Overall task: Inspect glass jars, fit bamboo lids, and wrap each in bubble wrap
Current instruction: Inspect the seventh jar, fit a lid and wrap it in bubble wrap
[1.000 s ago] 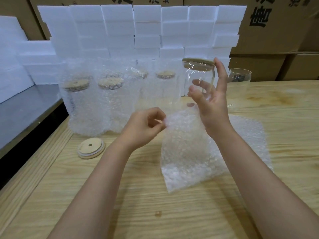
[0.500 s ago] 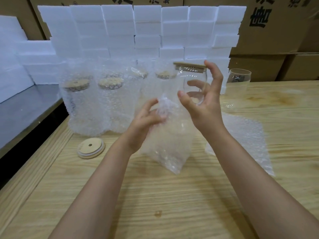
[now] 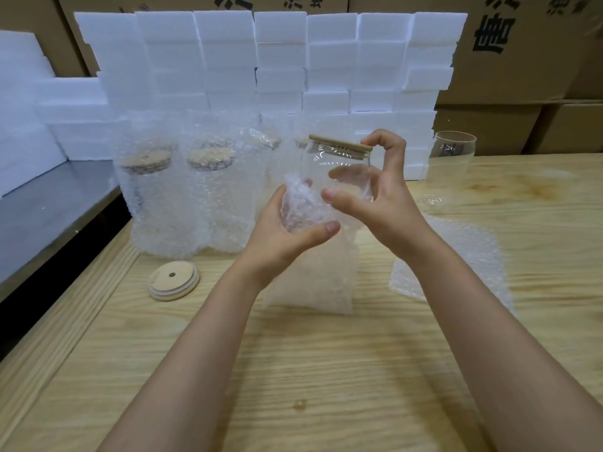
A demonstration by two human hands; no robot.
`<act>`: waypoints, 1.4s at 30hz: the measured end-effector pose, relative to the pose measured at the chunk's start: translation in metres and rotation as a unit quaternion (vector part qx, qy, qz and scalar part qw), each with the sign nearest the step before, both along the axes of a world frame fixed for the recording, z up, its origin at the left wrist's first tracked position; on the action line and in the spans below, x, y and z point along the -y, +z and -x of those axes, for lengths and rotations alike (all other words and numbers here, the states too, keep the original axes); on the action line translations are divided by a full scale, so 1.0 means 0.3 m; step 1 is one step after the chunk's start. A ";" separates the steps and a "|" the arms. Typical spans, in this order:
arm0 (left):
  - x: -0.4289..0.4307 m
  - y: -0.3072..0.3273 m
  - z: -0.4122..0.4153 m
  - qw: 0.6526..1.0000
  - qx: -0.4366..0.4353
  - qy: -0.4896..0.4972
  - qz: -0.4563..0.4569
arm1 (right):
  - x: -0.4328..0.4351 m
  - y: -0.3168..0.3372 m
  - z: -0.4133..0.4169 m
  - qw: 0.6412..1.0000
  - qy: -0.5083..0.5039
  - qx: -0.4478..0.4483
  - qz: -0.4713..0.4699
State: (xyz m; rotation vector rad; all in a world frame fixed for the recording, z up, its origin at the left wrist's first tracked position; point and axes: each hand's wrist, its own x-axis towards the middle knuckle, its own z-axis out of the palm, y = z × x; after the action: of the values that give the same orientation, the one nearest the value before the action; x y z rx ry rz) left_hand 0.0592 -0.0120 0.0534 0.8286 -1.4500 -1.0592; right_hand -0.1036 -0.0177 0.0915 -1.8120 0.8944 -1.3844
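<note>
1. Head view: the right hand [image 3: 381,203] holds a glass jar [image 3: 339,172] above the middle of the wooden counter [image 3: 326,370]. Its thumb and fingers curl round the glass, and the forefinger hooks over the right edge of the jar's bamboo lid [image 3: 339,148].
2. The jar stands roughly upright, tilted slightly, with the lid seated on its mouth.
3. The left hand [image 3: 287,230] grips the gathered top of a bubble-wrap bag [image 3: 313,278], thumb in front and fingers behind. The bag hangs down to the counter.
4. The jar's base sits at the bag's mouth. I cannot tell how far in it is.
5. To the left, towards the far side, wrapped jars [image 3: 153,197] stand upright in a row, their lids showing dimly through the bubbles.
6. Near them, a loose bamboo lid [image 3: 173,280] with a centre hole lies flat on the counter.
7. On the far right a bare glass jar [image 3: 452,161] stands open and unwrapped.
8. A flat piece of bubble wrap [image 3: 456,256] lies on the counter to the right, under the right forearm.
9. White foam blocks [image 3: 261,60] are stacked along the far edge, with cardboard boxes [image 3: 522,44] behind them.
</note>
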 end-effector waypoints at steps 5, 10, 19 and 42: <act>-0.007 0.010 0.006 1.000 -0.015 -0.004 -0.007 | -0.002 0.027 0.047 0.998 0.049 -0.048 0.003; -0.005 0.009 0.013 0.999 -0.030 -0.010 -0.015 | -0.011 0.043 0.070 0.991 0.107 -0.079 0.004; -0.004 -0.005 0.012 1.000 -0.004 -0.021 -0.011 | -0.005 0.050 0.104 0.986 0.143 -0.079 -0.035; 0.010 0.115 -0.084 0.967 0.174 0.185 -0.025 | 0.009 0.037 0.021 0.993 -0.013 -0.080 -0.091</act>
State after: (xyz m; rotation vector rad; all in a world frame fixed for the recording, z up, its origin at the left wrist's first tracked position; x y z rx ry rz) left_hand 0.0843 -0.0150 0.0878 1.3143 -1.4811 -0.6894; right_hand -0.1098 -0.0204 0.1027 -1.7937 1.0945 -1.1440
